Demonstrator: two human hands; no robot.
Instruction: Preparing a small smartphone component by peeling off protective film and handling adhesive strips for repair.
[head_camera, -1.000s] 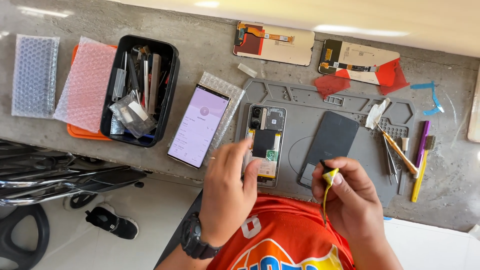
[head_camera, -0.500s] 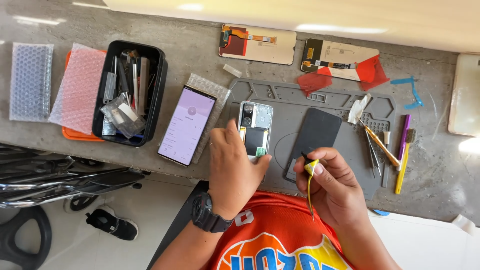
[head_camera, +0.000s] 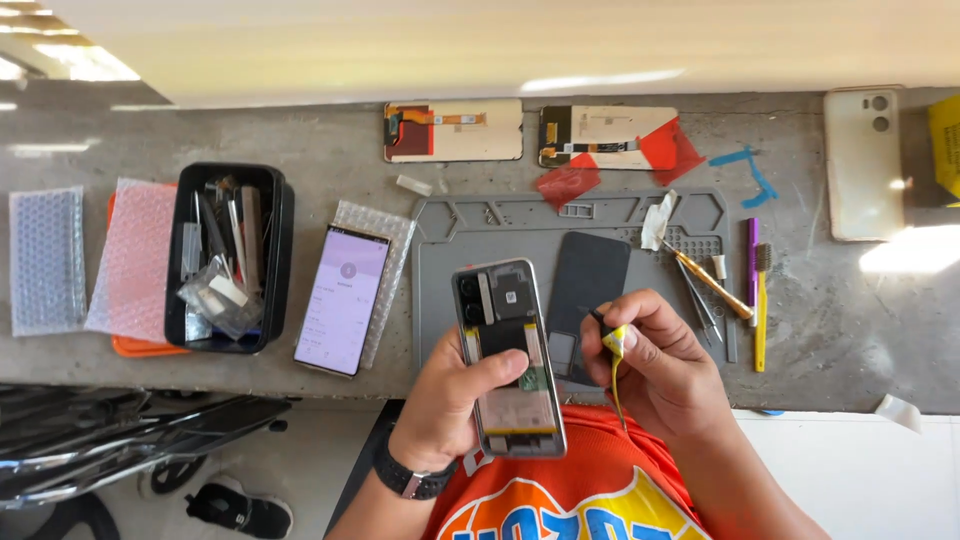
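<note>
The left hand (head_camera: 450, 400) gripped an opened phone (head_camera: 508, 355) above the near edge of the grey work mat (head_camera: 450, 235), thumb across its bare insides. The right hand (head_camera: 665, 365) was closed on a yellow strip (head_camera: 617, 345) pinched just beside that phone. Judging by this, the work stood midway: the dark back cover (head_camera: 590, 285) was already off and lay on the mat, the boards and battery showed, and closing up was not yet done. Two detached screens (head_camera: 455, 131) lay at the far edge, one with red film (head_camera: 668, 148). A lit phone (head_camera: 342, 300) rested on bubble wrap (head_camera: 385, 225); more padded bags, pink (head_camera: 135, 260) and clear (head_camera: 45, 260), lay left of a black parts tray (head_camera: 275, 260)
</note>
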